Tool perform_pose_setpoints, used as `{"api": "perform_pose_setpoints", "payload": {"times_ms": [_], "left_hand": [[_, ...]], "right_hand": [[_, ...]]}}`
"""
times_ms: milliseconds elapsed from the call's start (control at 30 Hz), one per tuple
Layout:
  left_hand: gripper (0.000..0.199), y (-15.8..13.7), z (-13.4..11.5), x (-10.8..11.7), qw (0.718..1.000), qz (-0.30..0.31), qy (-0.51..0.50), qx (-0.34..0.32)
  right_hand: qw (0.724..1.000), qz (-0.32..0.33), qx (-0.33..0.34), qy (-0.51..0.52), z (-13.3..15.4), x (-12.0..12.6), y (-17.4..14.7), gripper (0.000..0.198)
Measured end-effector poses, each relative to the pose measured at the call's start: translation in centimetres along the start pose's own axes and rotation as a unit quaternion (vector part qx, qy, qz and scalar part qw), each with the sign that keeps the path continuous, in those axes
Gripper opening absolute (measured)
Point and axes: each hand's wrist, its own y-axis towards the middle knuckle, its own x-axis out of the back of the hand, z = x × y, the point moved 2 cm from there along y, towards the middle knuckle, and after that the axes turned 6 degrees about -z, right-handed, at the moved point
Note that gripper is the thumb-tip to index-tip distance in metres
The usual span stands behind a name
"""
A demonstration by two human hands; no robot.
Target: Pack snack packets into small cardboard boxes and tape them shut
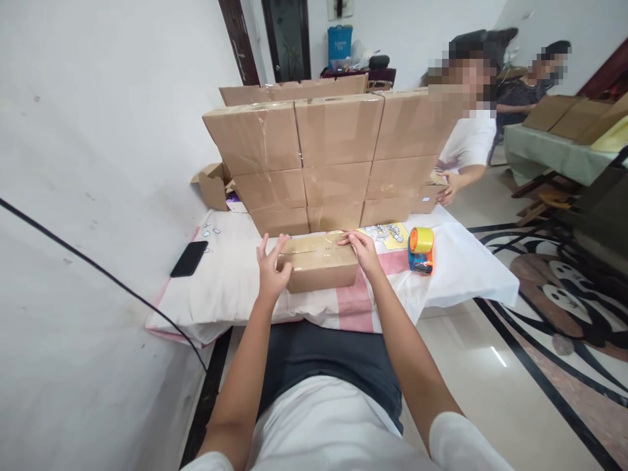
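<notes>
A small closed cardboard box (321, 278) sits on the cloth-covered table in front of me, with a seam running along its top. My left hand (273, 265) is at the box's left end, its fingers raised and spread and its thumb by the near corner. At the other end, my right hand (362, 250) grips the top right edge, fingertips on the upper face. Right of the box stands an orange and blue tape dispenser (420, 263) with a roll of yellow tape (422, 240).
Stacked cardboard boxes (336, 134) form a wall just behind. A black phone (189, 259) lies on the left of the tablecloth (220, 288), near an open carton (210, 186). At the right, a co-worker's hand (449, 188) touches another box (428, 198); another person sits farther back.
</notes>
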Motion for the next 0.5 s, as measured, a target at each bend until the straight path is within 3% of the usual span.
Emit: {"api": "perform_pose_setpoints", "payload": {"times_ms": [67,133,233,300,400,433,500], "left_hand": [[0.055,-0.4,-1.9,-1.1,0.996,0.061,0.043,-0.041],[0.049,-1.1,-3.3,-2.7,0.989,0.122,0.056,-0.058],[0.057,-2.1,-4.3,-4.7,0.987,0.124,0.083,-0.052],[0.062,-2.4,-4.2,-5.5,0.987,0.113,0.105,-0.045],[0.065,-2.1,-3.5,-5.9,0.987,0.109,0.114,-0.042],[0.064,-1.8,-3.3,-6.0,0.987,0.104,0.11,-0.045],[0.062,-1.3,-3.0,-6.1,0.99,0.084,0.097,-0.055]], "right_hand": [[1.0,-0.008,0.015,-0.007,-0.2,-0.3,-0.8,0.052],[1.0,-0.003,0.022,-0.012,-0.4,-0.3,-1.8,0.05],[0.997,-0.051,0.027,-0.043,-0.8,2.2,-3.1,0.046],[0.979,-0.173,0.045,-0.094,-1.3,6.3,-3.6,0.045],[0.908,-0.383,0.014,-0.169,-2.5,14.3,-3.8,0.05],[0.892,-0.416,-0.029,-0.174,-3.1,16.7,-3.7,0.055],[0.887,-0.417,-0.116,-0.16,-4.4,20.3,-3.3,0.06]]}}
